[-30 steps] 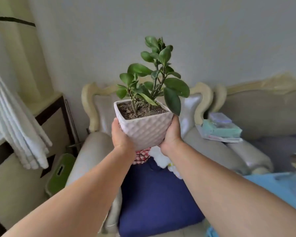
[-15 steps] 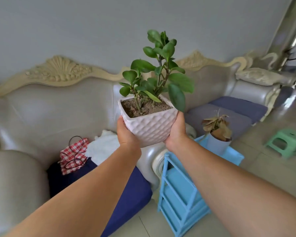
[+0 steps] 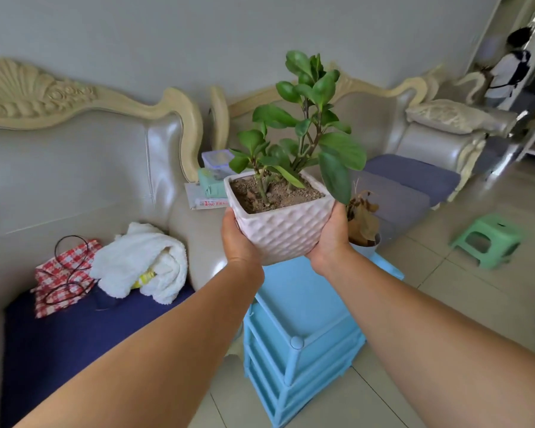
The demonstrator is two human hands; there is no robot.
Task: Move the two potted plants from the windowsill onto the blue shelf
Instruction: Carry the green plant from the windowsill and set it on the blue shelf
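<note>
I hold a white textured square pot with a green leafy plant (image 3: 283,225) in the air, above the far part of the blue shelf (image 3: 300,307). My left hand (image 3: 238,239) grips the pot's left side and my right hand (image 3: 329,239) its right side. A second pot with a dried brown plant (image 3: 363,222) stands on the shelf's far right corner, partly hidden behind my right hand. The windowsill is out of view.
Cream sofas (image 3: 74,168) run along the wall behind the shelf, with a white towel (image 3: 142,261), a red checked bag (image 3: 64,274) and stacked boxes (image 3: 213,180) on them. A green stool (image 3: 488,239) stands on the tiled floor at right. A person (image 3: 507,72) stands far right.
The view has swung right and down. The blue shelf now lies directly under the held pot and looks closer. Both hands keep the same grip on the pot.
</note>
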